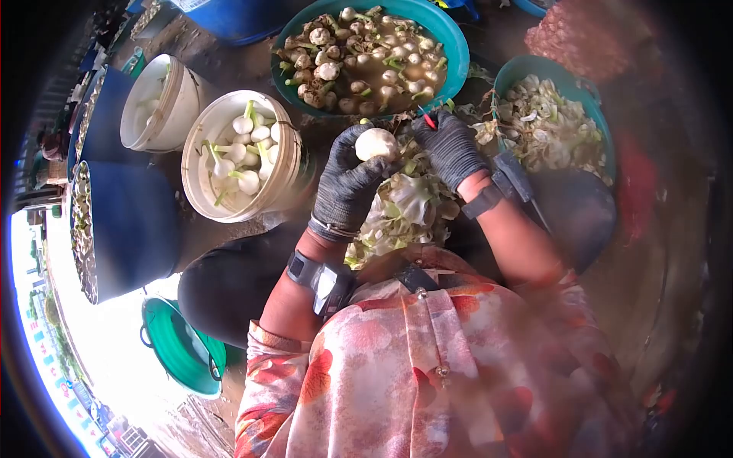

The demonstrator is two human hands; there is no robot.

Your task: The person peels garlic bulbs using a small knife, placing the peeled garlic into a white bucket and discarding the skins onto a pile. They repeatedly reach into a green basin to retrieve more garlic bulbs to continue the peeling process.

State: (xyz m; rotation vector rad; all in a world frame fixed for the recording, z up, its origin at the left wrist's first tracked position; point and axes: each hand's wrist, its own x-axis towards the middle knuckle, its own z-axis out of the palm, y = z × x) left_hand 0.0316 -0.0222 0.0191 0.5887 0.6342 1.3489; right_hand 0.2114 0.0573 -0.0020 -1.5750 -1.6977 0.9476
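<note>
My left hand, in a dark knit glove, is wrapped round a peeled white garlic bulb. Close to its right, my gloved right hand grips a small knife, of which a bit of red handle shows; the blade is hard to make out. Below both hands lies a heap of pale peels. Beyond them stands a teal basin of unpeeled, dirty bulbs in brownish water. To the left, a white bucket contains clean white bulbs with green stems.
Another white bucket stands farther left, beside blue drums. A green tub is at lower left. On the right are a teal basin of peels and a reddish mesh sack.
</note>
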